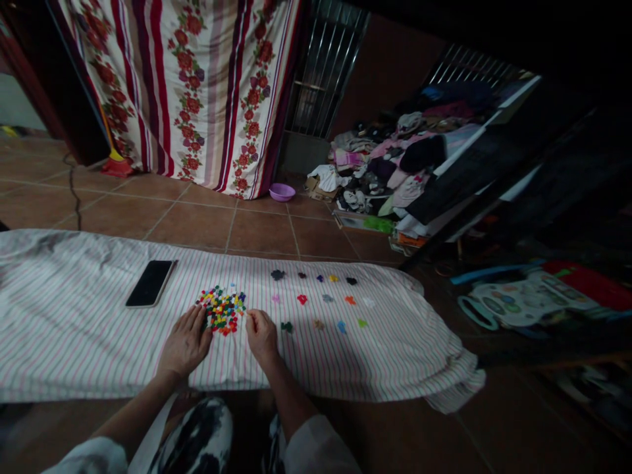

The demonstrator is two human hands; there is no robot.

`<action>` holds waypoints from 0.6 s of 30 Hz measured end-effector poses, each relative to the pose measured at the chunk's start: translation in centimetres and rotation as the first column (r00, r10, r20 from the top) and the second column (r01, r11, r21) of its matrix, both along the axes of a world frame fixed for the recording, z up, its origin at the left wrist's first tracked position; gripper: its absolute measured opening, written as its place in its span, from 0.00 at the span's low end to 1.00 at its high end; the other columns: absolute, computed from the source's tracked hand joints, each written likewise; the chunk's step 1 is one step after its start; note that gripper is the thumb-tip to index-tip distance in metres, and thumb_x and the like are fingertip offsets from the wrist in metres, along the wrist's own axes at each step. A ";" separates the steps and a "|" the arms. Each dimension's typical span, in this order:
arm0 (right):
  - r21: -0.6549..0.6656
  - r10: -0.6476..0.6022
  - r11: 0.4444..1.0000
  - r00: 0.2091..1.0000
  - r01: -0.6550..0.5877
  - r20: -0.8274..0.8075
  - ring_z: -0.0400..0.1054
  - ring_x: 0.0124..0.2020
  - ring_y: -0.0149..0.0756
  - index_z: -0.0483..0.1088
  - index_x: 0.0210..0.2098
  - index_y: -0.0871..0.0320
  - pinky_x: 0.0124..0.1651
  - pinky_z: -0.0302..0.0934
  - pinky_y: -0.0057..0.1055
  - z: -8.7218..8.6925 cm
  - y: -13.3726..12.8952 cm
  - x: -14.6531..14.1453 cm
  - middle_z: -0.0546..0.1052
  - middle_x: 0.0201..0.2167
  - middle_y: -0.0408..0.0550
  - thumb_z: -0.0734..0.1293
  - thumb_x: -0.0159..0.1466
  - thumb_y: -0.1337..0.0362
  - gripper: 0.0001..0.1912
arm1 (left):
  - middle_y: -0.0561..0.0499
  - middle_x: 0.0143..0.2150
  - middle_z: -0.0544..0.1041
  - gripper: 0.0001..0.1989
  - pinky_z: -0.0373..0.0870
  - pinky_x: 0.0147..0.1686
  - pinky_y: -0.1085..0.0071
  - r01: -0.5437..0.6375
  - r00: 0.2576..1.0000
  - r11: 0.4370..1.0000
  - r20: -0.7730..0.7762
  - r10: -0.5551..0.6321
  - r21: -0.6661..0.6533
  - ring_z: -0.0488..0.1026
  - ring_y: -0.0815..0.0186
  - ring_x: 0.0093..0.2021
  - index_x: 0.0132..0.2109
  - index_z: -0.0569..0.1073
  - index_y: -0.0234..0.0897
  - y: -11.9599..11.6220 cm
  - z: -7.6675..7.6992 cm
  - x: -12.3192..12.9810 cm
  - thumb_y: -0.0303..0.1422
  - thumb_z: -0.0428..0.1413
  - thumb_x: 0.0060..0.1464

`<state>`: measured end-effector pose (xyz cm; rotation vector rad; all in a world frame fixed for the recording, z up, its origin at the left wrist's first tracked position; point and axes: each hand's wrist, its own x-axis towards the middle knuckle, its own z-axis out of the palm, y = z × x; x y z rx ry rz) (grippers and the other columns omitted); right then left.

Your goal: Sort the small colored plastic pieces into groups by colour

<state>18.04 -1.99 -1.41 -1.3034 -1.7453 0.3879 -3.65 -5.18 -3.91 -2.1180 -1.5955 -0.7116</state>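
Note:
A mixed pile of small colourful pieces lies on the striped cloth. My left hand rests flat against the pile's left edge, its fingers stretched out. On the other side, my right hand is closed in a pinch beside the pile; what its fingertips hold is too small to make out. Right of that hand, little single-colour heaps sit in rough rows, among them a dark green heap, a red heap, a pink heap, a grey heap and a light blue heap.
A phone with a dark screen lies left of the pile. Beyond the cloth are a tiled floor, a flowered curtain, a purple basin and a heap of clothes. A toy-like panel stands at the right.

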 end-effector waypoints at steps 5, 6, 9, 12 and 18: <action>0.000 0.046 0.999 0.999 -0.046 0.001 0.73 0.39 0.39 0.73 0.38 0.53 0.44 0.65 0.33 0.8 -0.4 0.6 0.79 0.35 0.48 0.57 0.67 0.63 0.12 | 0.34 0.56 0.73 0.25 0.67 0.56 0.54 0.018 1.000 1.000 -0.001 -0.018 0.023 0.67 0.50 0.60 0.59 0.64 0.26 0.0 0.0 0.0 0.39 0.44 0.62; 0.004 0.044 0.999 0.999 -0.044 -0.008 0.73 0.39 0.40 0.73 0.38 0.54 0.44 0.66 0.34 1.0 -0.3 0.7 0.79 0.35 0.48 0.58 0.67 0.63 0.12 | 0.34 0.56 0.73 0.25 0.67 0.56 0.55 0.019 1.000 0.999 -0.003 -0.019 0.028 0.67 0.50 0.60 0.59 0.65 0.26 0.0 0.2 0.0 0.39 0.44 0.62; 0.022 -0.002 1.000 0.995 0.004 -0.101 0.74 0.37 0.40 0.73 0.38 0.55 0.42 0.67 0.34 1.9 0.7 1.5 0.79 0.34 0.50 0.58 0.67 0.60 0.13 | 0.33 0.55 0.73 0.25 0.68 0.55 0.55 0.025 0.999 0.999 -0.025 -0.024 0.041 0.68 0.50 0.59 0.58 0.65 0.24 -0.1 0.6 0.0 0.39 0.44 0.62; -0.012 -0.074 0.997 0.972 0.073 -0.222 0.74 0.33 0.38 0.74 0.39 0.57 0.38 0.68 0.32 2.9 2.3 3.5 0.79 0.33 0.50 0.58 0.66 0.57 0.15 | 0.32 0.55 0.73 0.24 0.68 0.55 0.55 0.038 0.999 0.999 -0.038 -0.036 0.034 0.68 0.50 0.59 0.57 0.66 0.24 -0.2 0.8 0.0 0.38 0.44 0.62; -0.107 -0.256 0.967 0.909 0.233 -0.330 0.72 0.26 0.34 0.73 0.41 0.60 0.31 0.68 0.29 4.2 6.1 11.3 0.78 0.28 0.49 0.59 0.63 0.49 0.22 | 0.32 0.56 0.73 0.25 0.67 0.56 0.52 0.042 0.999 0.999 0.035 -0.041 -0.032 0.66 0.50 0.60 0.58 0.65 0.26 -0.1 0.2 0.0 0.39 0.43 0.61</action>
